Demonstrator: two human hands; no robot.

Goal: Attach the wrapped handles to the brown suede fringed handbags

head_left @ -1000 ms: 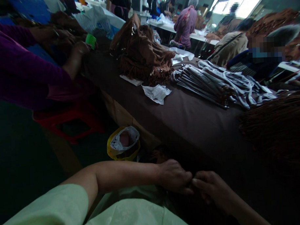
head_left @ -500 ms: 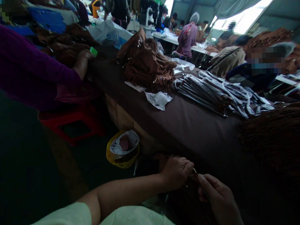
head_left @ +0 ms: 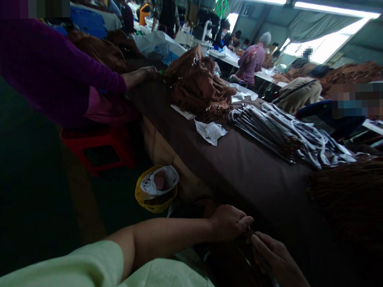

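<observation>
Low at the front edge of the table, my left hand is closed, thumb on top, around one end of a narrow brown strap. Close beside it on the right, my right hand pinches the same strap between thumb and fingers. Only a short piece of it shows between the two hands. Dark material hangs beneath them, too dim to make out. To the right lies a large pile of dark brown fringed material.
On the brown-covered table lie a bundle of wrapped straps, white paper and a brown fringed bag. A yellow basket stands on the floor. At left a person in a purple sleeve sits on a red stool.
The view has tilted slightly, so the table shows further right and lower. A metal ring seen between my hands is now hidden. The purple-sleeved person's arm has reached toward the bag.
</observation>
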